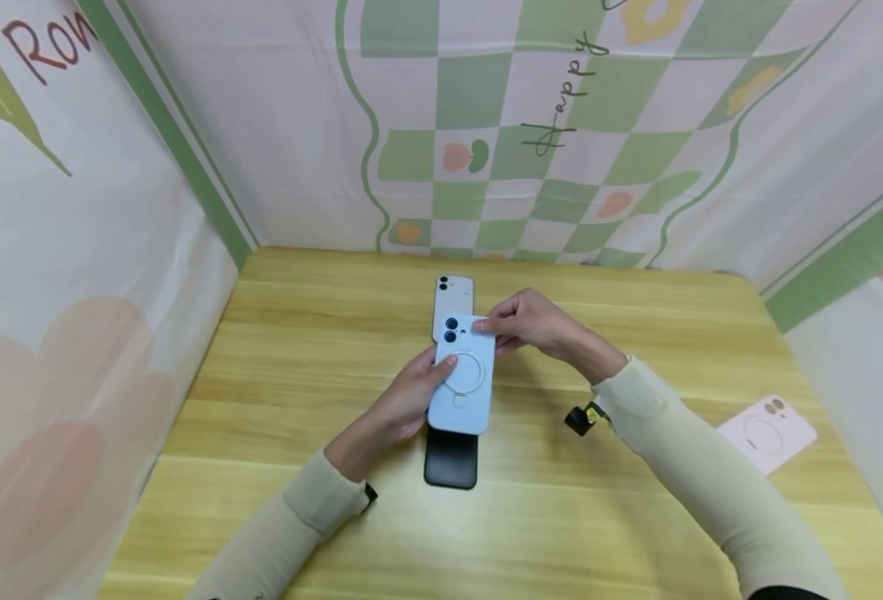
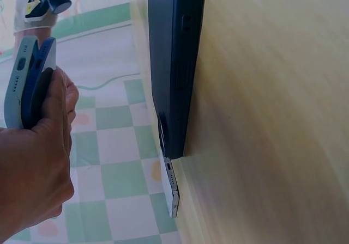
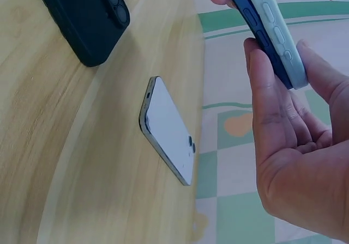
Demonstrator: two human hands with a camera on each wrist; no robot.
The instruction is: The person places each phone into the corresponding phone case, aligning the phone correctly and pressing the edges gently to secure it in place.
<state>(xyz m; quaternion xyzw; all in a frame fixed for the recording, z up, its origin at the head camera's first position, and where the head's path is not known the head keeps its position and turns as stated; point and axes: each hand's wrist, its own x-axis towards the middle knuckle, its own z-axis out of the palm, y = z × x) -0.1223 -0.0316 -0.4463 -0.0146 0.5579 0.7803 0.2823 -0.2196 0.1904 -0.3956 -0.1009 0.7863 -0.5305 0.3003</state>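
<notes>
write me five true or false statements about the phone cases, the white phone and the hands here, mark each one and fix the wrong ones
1. The left hand and right hand both hold the light blue case. True.
2. The back of the light blue case shows a square outline. False: it shows a ring.
3. The white phone lies on the table. True.
4. Nothing pink is in view. False: a pink case lies on the table, near the right sleeve.
5. In the head view, the light blue case hides part of the black case. True.
</notes>
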